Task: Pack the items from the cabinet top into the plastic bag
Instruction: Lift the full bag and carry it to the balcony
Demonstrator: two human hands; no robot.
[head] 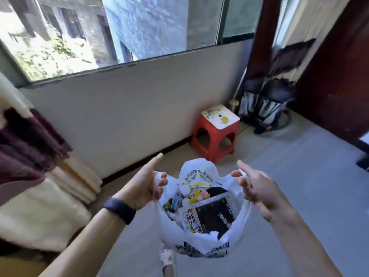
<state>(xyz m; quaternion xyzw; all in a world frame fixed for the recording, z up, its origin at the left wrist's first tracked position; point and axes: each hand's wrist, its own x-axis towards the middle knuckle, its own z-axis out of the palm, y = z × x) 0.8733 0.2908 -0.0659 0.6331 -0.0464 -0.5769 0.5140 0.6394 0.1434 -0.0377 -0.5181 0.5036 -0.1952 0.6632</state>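
A white plastic bag [201, 243] hangs in front of me above the floor, its mouth held wide. My left hand [146, 185] grips the left handle loop with curled fingers, the index finger pointing out. My right hand [254, 186] grips the right handle the same way. Inside the bag lie a dark book [213, 215] with a yellow and red cover strip, a small yellow toy [197, 194], a white bottle [184, 189] and other small items. The cabinet top is not in view.
A red plastic stool [216, 134] with a white stained top stands by the wall under the window. A covered fan [267, 105] sits in the right corner beside a dark wooden door [337, 76]. Bedding [32, 196] lies at the left. A white slipper [167, 258] shows below the bag.
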